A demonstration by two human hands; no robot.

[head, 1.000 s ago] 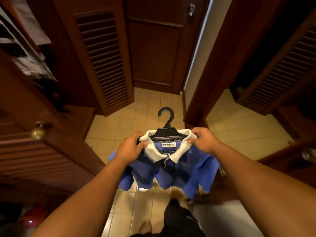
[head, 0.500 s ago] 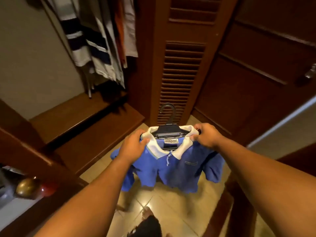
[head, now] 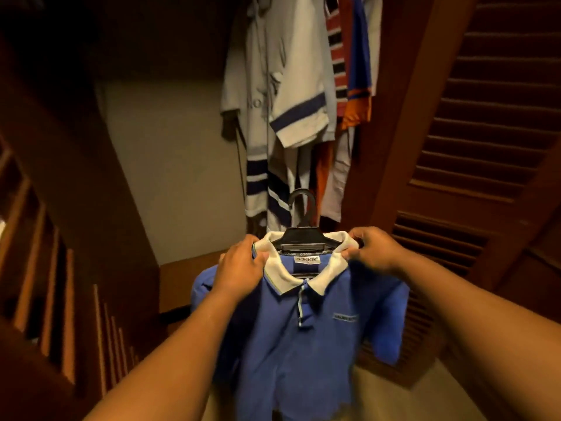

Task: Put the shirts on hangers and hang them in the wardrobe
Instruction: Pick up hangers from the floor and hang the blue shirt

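Blue polo shirt (head: 303,335) on a black hanger (head: 300,235), held up in front of the open wooden wardrobe (head: 91,208).

The left hand (head: 239,268) and right hand (head: 373,253) each grip 1 shoulder of the shirt by its white collar (head: 321,278). Behind, hung shirts (head: 297,101) crowd the wardrobe's pale back wall (head: 176,165); louvred doors (head: 473,147) stand open at both sides, pale floor (head: 394,396) below.

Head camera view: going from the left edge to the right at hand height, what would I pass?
Slatted door → left hand → hanger in the blue shirt's collar → right hand → louvred door.
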